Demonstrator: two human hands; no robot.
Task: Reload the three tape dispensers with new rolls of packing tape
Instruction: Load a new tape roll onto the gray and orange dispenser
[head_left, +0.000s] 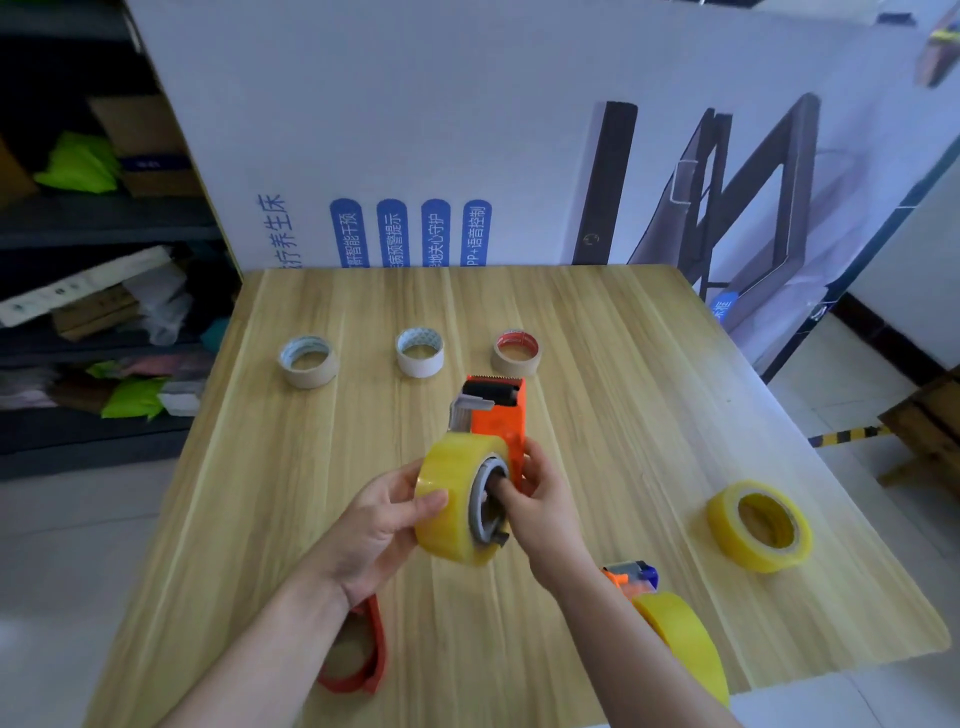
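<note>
Dead centre, my left hand (387, 525) pinches the yellow tape roll (449, 499); at its 3 o'clock, my right hand (540, 499) grips the orange dispenser (498, 415).

The white panel (415, 130) bears sideways print 养生床 and blue labels (392, 234) 智能干预, 预警提示, 关心守护, 语音控制.

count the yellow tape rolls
3: one roll in the left hand, on the orange dispenser; one on the table, right; one at the front edge, partly behind the right arm.
</note>
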